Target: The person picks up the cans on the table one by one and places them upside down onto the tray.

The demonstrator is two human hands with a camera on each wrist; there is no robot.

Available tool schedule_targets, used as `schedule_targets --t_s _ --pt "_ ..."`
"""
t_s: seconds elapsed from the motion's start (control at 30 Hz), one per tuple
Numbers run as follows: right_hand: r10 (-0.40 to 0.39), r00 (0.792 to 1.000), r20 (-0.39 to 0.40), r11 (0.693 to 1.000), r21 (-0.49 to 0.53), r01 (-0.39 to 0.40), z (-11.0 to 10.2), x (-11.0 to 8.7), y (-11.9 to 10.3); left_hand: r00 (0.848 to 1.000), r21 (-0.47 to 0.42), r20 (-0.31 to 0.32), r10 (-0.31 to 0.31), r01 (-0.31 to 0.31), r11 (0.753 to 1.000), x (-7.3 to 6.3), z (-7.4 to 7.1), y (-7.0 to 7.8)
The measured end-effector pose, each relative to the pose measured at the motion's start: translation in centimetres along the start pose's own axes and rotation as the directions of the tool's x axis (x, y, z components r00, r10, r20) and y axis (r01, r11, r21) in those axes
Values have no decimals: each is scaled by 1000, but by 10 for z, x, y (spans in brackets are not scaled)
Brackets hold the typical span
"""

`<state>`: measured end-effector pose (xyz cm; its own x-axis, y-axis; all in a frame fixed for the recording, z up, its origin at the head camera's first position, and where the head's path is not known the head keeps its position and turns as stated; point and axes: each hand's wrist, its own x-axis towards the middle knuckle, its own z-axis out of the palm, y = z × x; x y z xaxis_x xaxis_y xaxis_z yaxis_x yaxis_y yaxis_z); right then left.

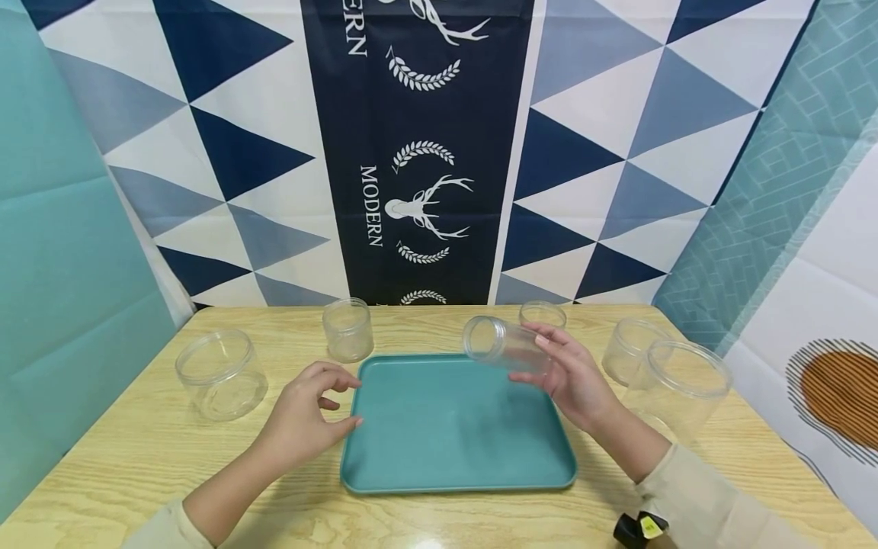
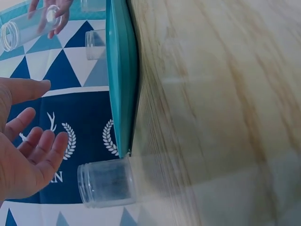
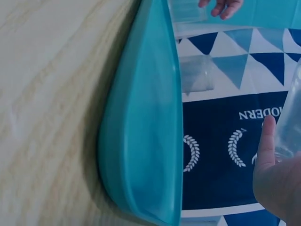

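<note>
My right hand (image 1: 572, 377) grips a clear plastic jar (image 1: 504, 343) by its base end. The jar lies on its side in the air above the far right part of a teal tray (image 1: 453, 480), its open threaded mouth pointing left. In the left wrist view the same jar (image 2: 30, 29) hangs tilted, and the right wrist view catches part of it (image 3: 289, 127) by the fingers. At the tray's left edge, my left hand (image 1: 309, 415) hovers with fingers loosely bent and nothing held. A short clear jar (image 1: 347, 332) stands just beyond it.
A wide clear jar (image 1: 222, 377) stands at the left. Behind the right hand is another clear jar (image 1: 542, 313). Two more, a smaller jar (image 1: 627, 351) and a large one (image 1: 679, 389), stand at the right. A black object (image 1: 638, 528) shows beside the right sleeve.
</note>
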<state>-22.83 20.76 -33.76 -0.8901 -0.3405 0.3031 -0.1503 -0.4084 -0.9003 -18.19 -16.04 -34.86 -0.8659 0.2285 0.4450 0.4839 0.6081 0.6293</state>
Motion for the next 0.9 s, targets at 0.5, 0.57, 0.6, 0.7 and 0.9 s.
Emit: schedule_targets --t_s 0.5,0.57,0.6,0.7,0.9 --pt "134 959 -250 975 -142 -173 3 2 -23 954 -2 115 -278 280 960 -2 2 -10" --pt "136 954 -267 973 -145 -179 3 2 -24 948 -14 124 -294 298 954 -2 4 -12" --pt "136 952 -275 973 -145 -181 3 2 -24 945 -15 129 -301 306 952 -3 4 -13" --pt "134 944 -300 969 -160 -188 3 2 -26 936 -14 151 -316 322 947 -3 6 -14" --pt "126 938 -323 960 -200 -198 2 4 -29 927 6 190 -324 329 944 -3 10 -15"
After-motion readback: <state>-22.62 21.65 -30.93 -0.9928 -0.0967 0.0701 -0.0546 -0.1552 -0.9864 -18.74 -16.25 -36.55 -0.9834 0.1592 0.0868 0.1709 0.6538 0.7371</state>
